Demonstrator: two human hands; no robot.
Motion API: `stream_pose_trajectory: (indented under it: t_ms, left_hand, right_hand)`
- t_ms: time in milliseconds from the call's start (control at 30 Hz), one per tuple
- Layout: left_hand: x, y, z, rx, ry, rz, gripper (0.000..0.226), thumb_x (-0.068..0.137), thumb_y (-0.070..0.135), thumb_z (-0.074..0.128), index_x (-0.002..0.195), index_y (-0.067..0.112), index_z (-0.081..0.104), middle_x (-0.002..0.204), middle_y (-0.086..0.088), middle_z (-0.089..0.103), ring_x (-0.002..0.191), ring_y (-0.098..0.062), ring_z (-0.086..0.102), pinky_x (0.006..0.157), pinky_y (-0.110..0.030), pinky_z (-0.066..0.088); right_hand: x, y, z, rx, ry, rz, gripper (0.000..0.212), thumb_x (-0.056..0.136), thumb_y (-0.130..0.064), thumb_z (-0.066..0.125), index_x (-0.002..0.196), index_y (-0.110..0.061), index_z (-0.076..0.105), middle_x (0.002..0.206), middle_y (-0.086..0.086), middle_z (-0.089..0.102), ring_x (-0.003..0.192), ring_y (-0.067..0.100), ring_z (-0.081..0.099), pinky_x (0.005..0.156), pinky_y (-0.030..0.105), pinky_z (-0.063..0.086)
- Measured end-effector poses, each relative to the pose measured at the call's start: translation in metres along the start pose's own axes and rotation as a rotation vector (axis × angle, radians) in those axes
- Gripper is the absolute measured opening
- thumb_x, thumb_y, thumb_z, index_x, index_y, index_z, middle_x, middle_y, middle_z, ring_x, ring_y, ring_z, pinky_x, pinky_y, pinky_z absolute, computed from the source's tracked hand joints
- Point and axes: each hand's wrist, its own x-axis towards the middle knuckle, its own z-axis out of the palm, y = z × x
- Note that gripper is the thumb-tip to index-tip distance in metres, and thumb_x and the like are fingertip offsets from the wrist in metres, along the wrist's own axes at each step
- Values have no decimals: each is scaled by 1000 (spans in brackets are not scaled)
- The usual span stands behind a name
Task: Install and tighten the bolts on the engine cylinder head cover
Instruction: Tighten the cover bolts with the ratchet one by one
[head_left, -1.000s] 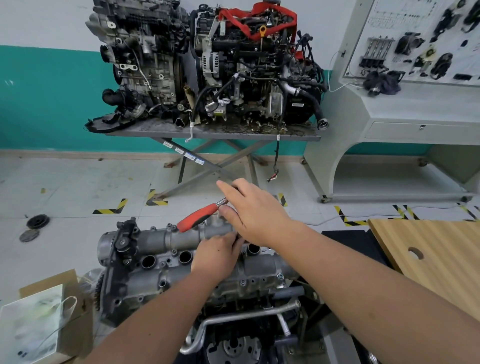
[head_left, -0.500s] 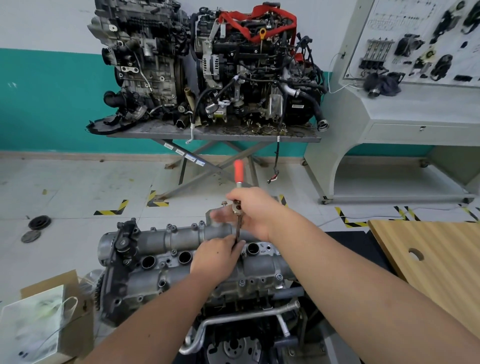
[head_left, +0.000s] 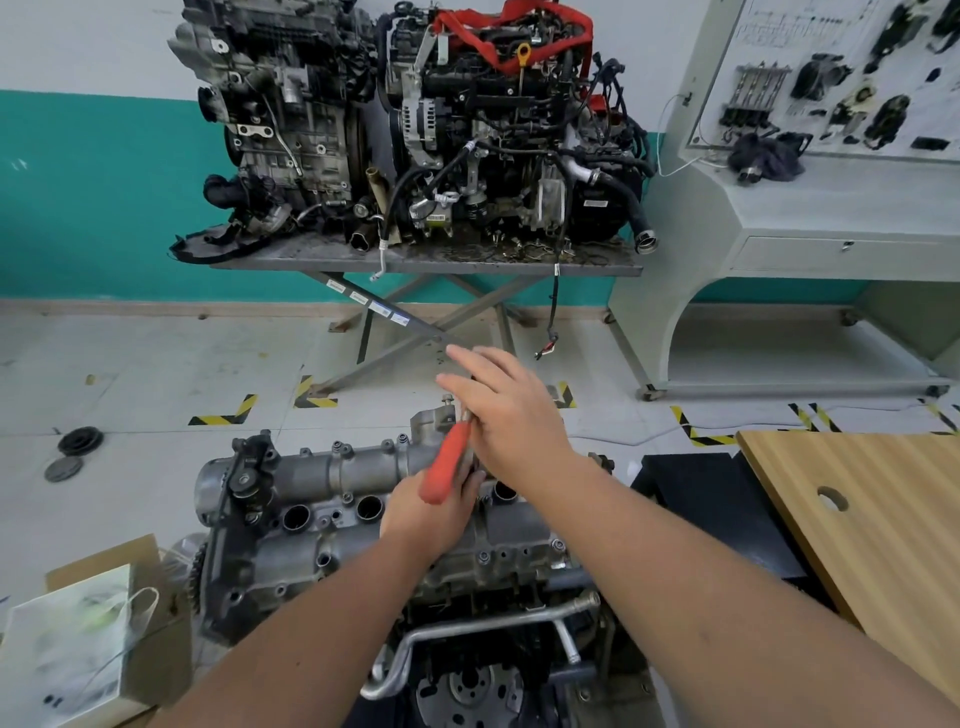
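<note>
While the right hand reaches across the engine, its fingers lie nearly straight and spread forward, the palm side pressing against the upper end of the ratchet; whether the thumb curls around the tool is hidden behind the hand. The ratchet's red handle slants down and to the left, its lower end lying over the left hand. That hand rests on the cylinder head cover with its fingers curled downward, and what they grip, if anything, cannot be seen. The metal head of the ratchet sits near a bolt standing up at the far edge of the cover, just beside the right hand's fingers.

The cover is dull grey cast metal, ribbed and lumpy, with round dark holes along its middle and small bolt heads along its edges. A bent steel pipe runs below it. The engine's lower part is cut off by the frame's bottom edge. A wooden desk with a round hole lies to the right, and a cardboard box sits at lower left.
</note>
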Motion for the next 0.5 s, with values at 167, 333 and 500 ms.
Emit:
stream_pose_trajectory:
  t_ms: [167, 333, 500]
  left_hand:
    - [3, 3, 0, 79, -38, -9, 35, 104, 46, 35, 101, 21, 60, 89, -6, 70, 82, -32, 67, 60, -35, 44]
    - [2, 3, 1, 116, -33, -6, 36, 104, 45, 33, 105, 22, 60, 86, -6, 71, 76, -32, 67, 56, -33, 41]
    - [2, 1, 0, 112, -34, 6, 38, 104, 48, 34, 102, 19, 59, 85, -6, 69, 79, -31, 66, 63, -38, 50]
  right_hand:
    - [7, 1, -15, -163, -318, -48, 49, 97, -29, 57, 142, -10, 53, 119, 9, 62, 108, 33, 56, 89, 46, 47]
    - [11, 4, -24, -178, -485, -107, 65, 101, -48, 27, 156, -14, 28, 127, 7, 52, 111, 28, 47, 94, 41, 42]
    - [17, 4, -26, -144, -508, -89, 50, 106, -37, 38, 151, -16, 40, 122, 6, 56, 105, 28, 52, 89, 41, 44]
